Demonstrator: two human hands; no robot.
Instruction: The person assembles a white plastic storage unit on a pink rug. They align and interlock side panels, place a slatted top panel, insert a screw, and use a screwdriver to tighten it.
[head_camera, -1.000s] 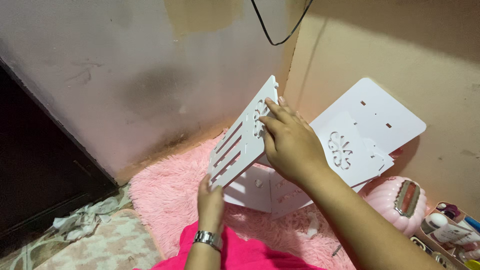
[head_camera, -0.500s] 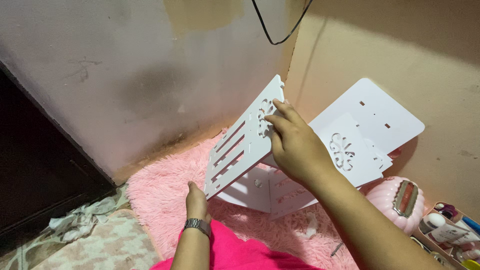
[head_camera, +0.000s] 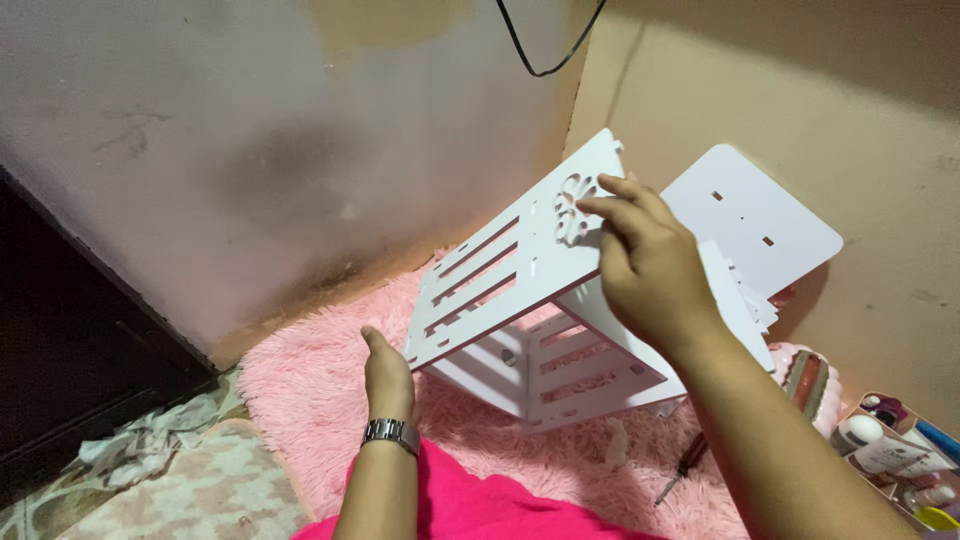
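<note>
**Holding a slotted white panel over the pink rug**

The walls (head_camera: 250, 170) meet in a corner behind the work, and a fluffy pink rug (head_camera: 310, 390) covers the floor below it. Leaning against the right-hand wall is a plain white board (head_camera: 760, 215) with small slots. In front of it, tilted over the rug, is the slotted white panel (head_camera: 500, 275) with a flower cut-out near its top; more slotted white panels (head_camera: 580, 365) sit under it, joined or merely touching I cannot tell. The right hand (head_camera: 645, 270) grasps the top panel at its upper edge, fingertips on the flower cut-out. The left hand (head_camera: 385, 370), with a metal watch (head_camera: 392, 432) on its wrist, is open and released, palm against the panel's lower corner. A screwdriver (head_camera: 682, 468) lies on the rug near the right forearm.

To do this well, I judge the left palm should steady the low corner while the right keeps the tilt even, so the thin panel does not flex.
</note>
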